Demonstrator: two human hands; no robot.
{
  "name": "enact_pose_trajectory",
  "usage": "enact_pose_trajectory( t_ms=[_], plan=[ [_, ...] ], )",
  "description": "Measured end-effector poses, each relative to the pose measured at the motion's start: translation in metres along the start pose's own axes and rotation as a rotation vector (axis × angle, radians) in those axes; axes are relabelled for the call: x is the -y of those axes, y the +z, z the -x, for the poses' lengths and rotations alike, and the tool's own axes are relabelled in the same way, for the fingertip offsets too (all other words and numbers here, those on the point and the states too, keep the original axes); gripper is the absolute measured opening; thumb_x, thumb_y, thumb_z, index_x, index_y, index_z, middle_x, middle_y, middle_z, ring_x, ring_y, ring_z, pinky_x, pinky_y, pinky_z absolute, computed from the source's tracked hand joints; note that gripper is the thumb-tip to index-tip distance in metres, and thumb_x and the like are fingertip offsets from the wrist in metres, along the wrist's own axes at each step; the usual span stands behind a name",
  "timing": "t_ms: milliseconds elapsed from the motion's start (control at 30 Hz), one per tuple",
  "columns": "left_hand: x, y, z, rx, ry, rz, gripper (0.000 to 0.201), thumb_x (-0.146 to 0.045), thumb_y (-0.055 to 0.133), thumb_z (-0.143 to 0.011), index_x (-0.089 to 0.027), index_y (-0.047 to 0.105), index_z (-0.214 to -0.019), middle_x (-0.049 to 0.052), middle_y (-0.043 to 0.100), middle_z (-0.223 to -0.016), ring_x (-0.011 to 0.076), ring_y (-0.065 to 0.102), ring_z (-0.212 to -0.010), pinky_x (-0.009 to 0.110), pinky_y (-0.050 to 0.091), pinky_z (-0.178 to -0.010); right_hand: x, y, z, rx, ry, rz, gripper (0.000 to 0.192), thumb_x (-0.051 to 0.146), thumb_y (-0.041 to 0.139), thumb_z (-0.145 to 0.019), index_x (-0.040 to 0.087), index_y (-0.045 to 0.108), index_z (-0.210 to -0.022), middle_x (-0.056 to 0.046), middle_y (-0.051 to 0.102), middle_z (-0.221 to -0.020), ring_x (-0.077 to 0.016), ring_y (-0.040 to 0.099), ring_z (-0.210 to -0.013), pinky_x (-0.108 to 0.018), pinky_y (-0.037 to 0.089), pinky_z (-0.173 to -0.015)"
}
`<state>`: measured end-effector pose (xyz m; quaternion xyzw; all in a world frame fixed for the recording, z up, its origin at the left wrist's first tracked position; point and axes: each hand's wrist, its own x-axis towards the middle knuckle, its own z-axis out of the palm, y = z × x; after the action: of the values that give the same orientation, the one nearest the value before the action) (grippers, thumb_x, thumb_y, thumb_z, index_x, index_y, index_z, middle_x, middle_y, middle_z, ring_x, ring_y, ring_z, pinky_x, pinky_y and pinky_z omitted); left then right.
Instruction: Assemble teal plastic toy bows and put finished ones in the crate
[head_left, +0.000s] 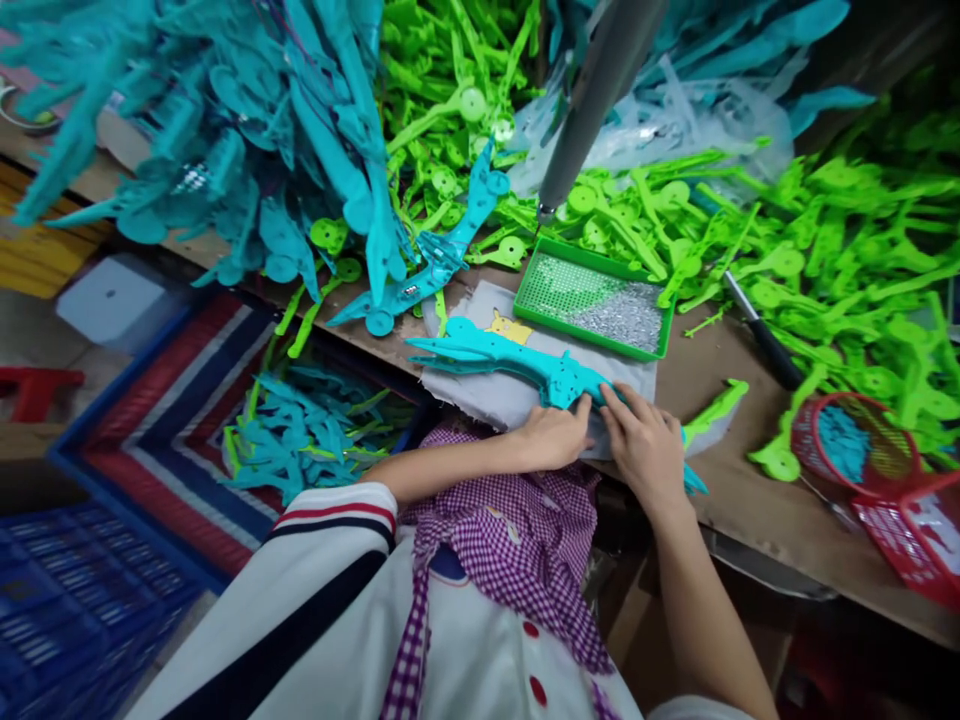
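Here, blue piece: one long plastic part (pixel 561 376), lying slantwise across the cloth, its forked end out to the left beyond both hands, its other end running beneath the right hand; a blue tip shows just past that hand.
Left hand: (pixel 556 437) at the near edge of the blue piece, fingers curled in and gripping it just below the middle; thumb partly hidden.
Right hand: (pixel 646 440) beside the left, laid over the piece from above, fingers bent and gripping its right-hand portion.
Cloth: pale grey (pixel 469 388), spread under the piece, with a yellow printed figure (pixel 508 327).
Green tray: shallow, rectangular (pixel 589 337), just beyond the piece, resting partly on the cloth; a perforated plate at left, small silvery bits (pixel 631 314) at right.
Power driver: grey (pixel 600 110), tip downward, above the tray's far left corner.
Second blue part: with wiring (pixel 450 255), left of the tray, well apart from the hands.
Blue heap: piled parts (pixel 247 130), upper left.
Green heap: slender parts (pixel 795 250), behind and right of the tray.
Screwdriver: black handle, bright shaft (pixel 772 345), against the green heap.
Red basket: round (pixel 817 465), right, small blue bits inside.
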<state>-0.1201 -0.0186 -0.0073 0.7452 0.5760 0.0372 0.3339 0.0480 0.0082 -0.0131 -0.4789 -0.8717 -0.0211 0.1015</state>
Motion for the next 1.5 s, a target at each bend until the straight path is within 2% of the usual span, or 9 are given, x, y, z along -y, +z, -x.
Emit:
enact_pose_trajectory(
  t_ms=[667, 767, 833, 933, 1033, 1133, 1200, 1333, 1500],
  plan=[
    [0.008, -0.009, 0.004, 0.007, 0.109, -0.019, 0.081, -0.045, 0.050, -0.099, 0.001, 0.018, -0.157, 0.027, 0.072, -0.106, 0.0368, 0.070, -0.102, 0.048, 0.055, -0.086, -0.007, 0.008, -0.004, -0.102, 0.024, -0.064, 0.038, 0.037, 0.043, -0.101, 0.023, 0.068, -0.126, -0.009, 0.072, -0.123, -0.0247, 0.068, -0.099, -0.037, 0.043, -0.078],
    [0.018, -0.011, 0.013, 0.023, 0.219, -0.019, 0.074, -0.046, 0.048, -0.100, -0.010, 0.023, -0.159, 0.020, 0.074, -0.105, 0.0324, 0.072, -0.095, 0.045, 0.056, -0.082, -0.006, 0.008, -0.003, -0.113, 0.012, -0.060, 0.038, 0.036, 0.042, -0.101, 0.023, 0.068, -0.126, -0.009, 0.072, -0.122, -0.0248, 0.068, -0.099, -0.037, 0.043, -0.078],
    [0.028, -0.010, 0.029, 0.001, 0.310, 0.003, 0.054, -0.042, 0.046, -0.102, -0.023, 0.043, -0.152, 0.012, 0.076, -0.106, 0.0262, 0.072, -0.094, 0.040, 0.056, -0.084, -0.006, 0.008, -0.002, -0.116, 0.009, -0.056, 0.038, 0.037, 0.042, -0.102, 0.023, 0.068, -0.126, -0.009, 0.072, -0.122, -0.0248, 0.068, -0.097, -0.037, 0.043, -0.078],
    [0.055, -0.007, 0.064, -0.207, 0.292, 0.021, 0.037, -0.034, 0.042, -0.104, -0.024, 0.069, -0.125, 0.007, 0.077, -0.102, 0.0180, 0.071, -0.097, 0.032, 0.054, -0.091, -0.006, 0.008, -0.001, -0.119, 0.008, -0.044, 0.039, 0.037, 0.041, -0.102, 0.022, 0.068, -0.126, -0.010, 0.072, -0.122, -0.0248, 0.068, -0.097, -0.037, 0.043, -0.078],
    [0.095, -0.014, 0.104, -0.533, 0.080, -0.082, 0.032, -0.032, 0.046, -0.102, -0.023, 0.076, -0.107, 0.007, 0.076, -0.090, 0.0179, 0.069, -0.091, 0.034, 0.052, -0.088, -0.007, 0.009, -0.001, -0.118, 0.001, -0.033, 0.037, 0.036, 0.043, -0.103, 0.022, 0.069, -0.125, -0.009, 0.072, -0.123, -0.0251, 0.069, -0.098, -0.037, 0.043, -0.079],
    [0.135, -0.037, 0.128, -0.800, -0.088, -0.242, 0.027, -0.036, 0.052, -0.099, -0.025, 0.076, -0.107, 0.008, 0.074, -0.098, 0.0215, 0.066, -0.100, 0.040, 0.049, -0.092, -0.007, 0.010, -0.001, -0.122, 0.007, -0.024, 0.036, 0.036, 0.045, -0.102, 0.022, 0.069, -0.125, -0.009, 0.072, -0.124, -0.0256, 0.069, -0.099, -0.037, 0.044, -0.080],
    [0.152, -0.055, 0.130, -0.866, -0.154, -0.329, 0.033, -0.041, 0.054, -0.099, -0.023, 0.072, -0.120, 0.011, 0.072, -0.111, 0.0246, 0.063, -0.111, 0.042, 0.045, -0.098, -0.006, 0.010, -0.001, -0.126, 0.018, -0.021, 0.035, 0.036, 0.047, -0.102, 0.023, 0.070, -0.124, -0.009, 0.072, -0.123, -0.0261, 0.070, -0.099, -0.038, 0.045, -0.080],
    [0.163, -0.081, 0.114, -0.735, -0.164, -0.374, 0.047, -0.043, 0.050, -0.101, -0.019, 0.058, -0.140, 0.014, 0.066, -0.128, 0.0271, 0.058, -0.122, 0.042, 0.039, -0.105, -0.004, 0.009, -0.001, -0.115, 0.033, -0.026, 0.036, 0.037, 0.046, -0.102, 0.023, 0.070, -0.125, -0.009, 0.072, -0.123, -0.0264, 0.070, -0.099, -0.039, 0.047, -0.081],
    [0.165, -0.089, 0.102, -0.571, -0.058, -0.355, 0.039, -0.043, 0.050, -0.100, -0.022, 0.066, -0.129, 0.011, 0.070, -0.123, 0.0251, 0.063, -0.114, 0.044, 0.038, -0.104, -0.003, 0.007, -0.002, -0.108, 0.044, -0.039, 0.038, 0.038, 0.045, -0.101, 0.024, 0.068, -0.128, -0.009, 0.072, -0.124, -0.0264, 0.069, -0.099, -0.040, 0.047, -0.082]
  ],
)
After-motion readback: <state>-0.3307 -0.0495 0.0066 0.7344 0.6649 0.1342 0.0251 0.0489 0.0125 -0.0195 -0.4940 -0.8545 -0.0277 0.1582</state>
